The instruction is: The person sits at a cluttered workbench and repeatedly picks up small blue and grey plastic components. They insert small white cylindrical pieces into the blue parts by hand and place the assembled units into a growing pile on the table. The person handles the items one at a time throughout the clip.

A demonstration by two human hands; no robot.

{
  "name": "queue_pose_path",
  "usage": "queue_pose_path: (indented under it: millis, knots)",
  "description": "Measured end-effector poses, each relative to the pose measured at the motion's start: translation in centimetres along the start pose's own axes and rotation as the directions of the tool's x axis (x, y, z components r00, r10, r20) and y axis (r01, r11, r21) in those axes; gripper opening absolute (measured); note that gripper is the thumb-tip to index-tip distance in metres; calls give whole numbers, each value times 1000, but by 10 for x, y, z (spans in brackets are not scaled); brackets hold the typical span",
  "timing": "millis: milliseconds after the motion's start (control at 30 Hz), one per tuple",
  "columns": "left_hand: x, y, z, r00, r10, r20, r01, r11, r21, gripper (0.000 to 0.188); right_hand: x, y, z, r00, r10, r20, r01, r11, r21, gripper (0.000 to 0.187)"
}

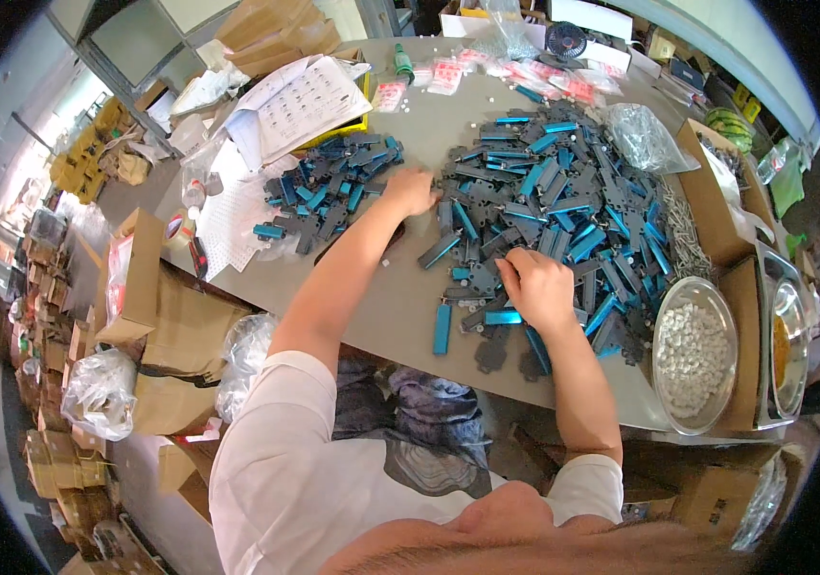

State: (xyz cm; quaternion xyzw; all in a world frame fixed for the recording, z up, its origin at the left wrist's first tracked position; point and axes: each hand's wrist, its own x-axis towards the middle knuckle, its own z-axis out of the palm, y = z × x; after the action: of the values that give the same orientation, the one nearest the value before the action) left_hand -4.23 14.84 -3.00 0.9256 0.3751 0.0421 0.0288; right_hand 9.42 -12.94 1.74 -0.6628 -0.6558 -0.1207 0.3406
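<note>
A large heap of dark grey and blue parts [563, 206], flat notched plates and long blue-faced bars, covers the middle right of the table. My right hand [540, 287] rests over its near side, fingers curled down and thumb bent in; whatever lies under the fingers is hidden. My left hand [412, 192] is in the gap between this heap and a smaller pile of similar parts [324, 187] on the left. Its fingers are bent at the large heap's left edge, and their tips do not show clearly. A dark flat object [357, 244] lies partly behind my left forearm.
Printed sheets [300, 105] lean on a yellow crate [348, 129] behind the small pile. On the right stand a steel bowl of white pieces [693, 355], loose screws [683, 230] and a cardboard box [731, 192]. Red-white packets [444, 77] and a small fan [565, 40] are at the back.
</note>
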Motion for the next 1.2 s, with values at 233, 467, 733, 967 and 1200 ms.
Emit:
queue_pose_path:
  millis: [233,467,733,967,1200]
  knots:
    - [1,-7,-3,958,-33,-283,-94,900,-425,29,2,-1,-3,999,30,-28,-29,999,23,18]
    - [-103,102,-50,977,-82,-196,-194,30,-980,12,4,-13,-1,963,246,113,-262,738,622,17]
    - [-118,71,-19,967,-52,-251,-114,788,-604,36,2,4,3,847,407,341,-520,507,687,7]
    - [-120,72,-42,1000,2,-29,-22,695,-718,28,1,0,0,918,397,9,-346,788,510,11]
    - [-95,129,-40,993,111,37,39,-9,-999,29,3,-7,0,943,142,-302,-56,959,278,34]
